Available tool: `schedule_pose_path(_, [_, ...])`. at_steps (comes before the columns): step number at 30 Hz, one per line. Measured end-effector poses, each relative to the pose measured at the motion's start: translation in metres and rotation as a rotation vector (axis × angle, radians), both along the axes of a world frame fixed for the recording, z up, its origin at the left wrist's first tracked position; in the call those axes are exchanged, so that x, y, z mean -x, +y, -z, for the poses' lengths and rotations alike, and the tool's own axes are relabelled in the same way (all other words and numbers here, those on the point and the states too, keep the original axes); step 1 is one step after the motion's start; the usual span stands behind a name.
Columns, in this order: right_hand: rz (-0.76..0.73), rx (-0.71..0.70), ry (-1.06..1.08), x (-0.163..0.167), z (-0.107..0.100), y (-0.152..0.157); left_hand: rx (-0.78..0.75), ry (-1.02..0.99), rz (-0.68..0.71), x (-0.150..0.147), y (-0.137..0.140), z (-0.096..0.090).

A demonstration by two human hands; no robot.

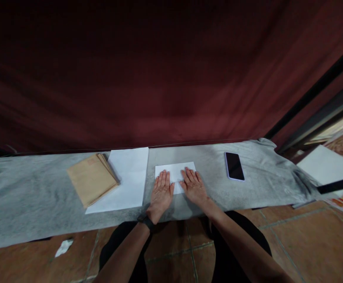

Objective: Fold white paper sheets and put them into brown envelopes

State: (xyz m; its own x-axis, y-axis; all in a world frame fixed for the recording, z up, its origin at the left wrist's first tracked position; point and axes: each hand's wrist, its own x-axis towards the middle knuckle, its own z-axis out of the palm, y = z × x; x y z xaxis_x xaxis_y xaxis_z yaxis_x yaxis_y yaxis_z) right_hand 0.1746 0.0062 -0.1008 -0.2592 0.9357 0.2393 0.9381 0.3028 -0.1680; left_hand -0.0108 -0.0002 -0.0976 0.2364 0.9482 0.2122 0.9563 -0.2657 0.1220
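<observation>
A folded sheet of white paper (175,168) lies on the grey cloth in front of me. My left hand (161,192) rests flat on its left part, fingers stretched out. On its right part my right hand (193,186) lies palm down with the fingers spread. Between the two hands a strip of the paper shows; the rest of its near side is covered by them. To the left, brown envelopes (91,177) sit in a stack, partly on top of larger white sheets (131,177).
A smartphone (234,166) lies on the grey cloth (35,188) to the right. Behind the narrow surface hangs a dark red curtain (171,98). A white board or sheet (331,165) is at the far right. A crumpled tissue (64,247) lies on the tiled floor (313,239).
</observation>
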Motion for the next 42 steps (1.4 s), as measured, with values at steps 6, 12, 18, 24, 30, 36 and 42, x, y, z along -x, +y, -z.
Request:
schedule_pose_path(6, [0.065,0.003,-0.013,-0.003,-0.002,-0.002,0.001,-0.016,-0.047,0.014,-0.004,-0.002])
schedule_pose_path(12, [0.123,0.017,-0.008,-0.008,-0.004,-0.004,0.027,0.002,-0.111,0.016,-0.005,-0.006])
schedule_pose_path(18, [0.135,0.008,0.007,-0.007,-0.016,0.003,0.015,-0.022,0.006,-0.008,0.011,-0.016])
schedule_pose_path(24, [-0.028,0.041,0.045,0.013,-0.02,0.023,0.033,-0.032,0.101,-0.024,0.027,-0.006])
schedule_pose_path(30, [-0.045,0.046,0.007,0.022,-0.011,0.035,0.037,-0.02,0.106,-0.017,0.029,-0.005])
schedule_pose_path(36, [0.044,0.003,-0.023,0.022,-0.008,0.037,0.042,-0.035,0.024,-0.007,0.033,-0.007])
schedule_pose_path(42, [0.102,-0.027,-0.053,0.016,-0.006,0.034,0.05,-0.033,-0.024,0.018,0.037,-0.008])
